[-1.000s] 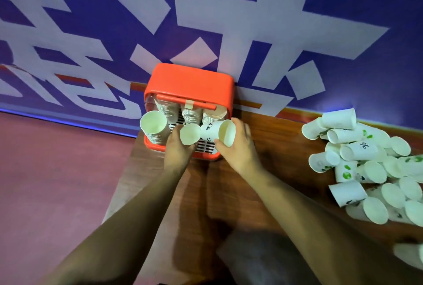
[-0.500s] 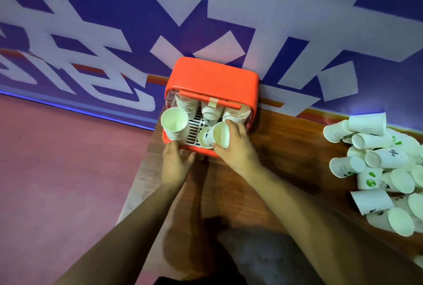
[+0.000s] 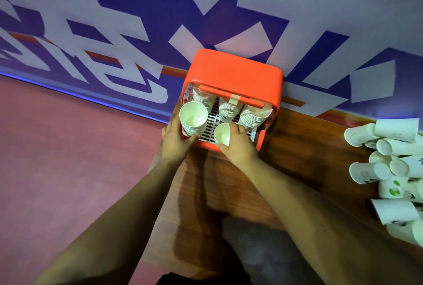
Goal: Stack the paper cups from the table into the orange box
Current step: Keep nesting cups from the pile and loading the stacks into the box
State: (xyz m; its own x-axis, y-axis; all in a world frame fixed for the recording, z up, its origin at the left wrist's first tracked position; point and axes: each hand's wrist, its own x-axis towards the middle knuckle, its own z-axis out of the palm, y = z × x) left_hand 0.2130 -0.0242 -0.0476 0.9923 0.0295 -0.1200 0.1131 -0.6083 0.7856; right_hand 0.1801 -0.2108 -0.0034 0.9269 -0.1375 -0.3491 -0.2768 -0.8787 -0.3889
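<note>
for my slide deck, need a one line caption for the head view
Right hand holds a paper cup at the front of the orange box; left hand grips a cup stack.

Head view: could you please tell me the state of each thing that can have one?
Orange box, open in front, stacks of cups inside.
Front-left stack, mouth up, held by left hand.
Single cup, empty, in right hand grip.
Loose cups, piled on their sides on table.

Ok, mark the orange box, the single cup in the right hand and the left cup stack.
orange box (image 3: 233,72): head view, its top panel.
single cup (image 3: 221,134): head view, inside its open mouth.
cup stack (image 3: 193,115): head view, inner wall of top cup.
</note>
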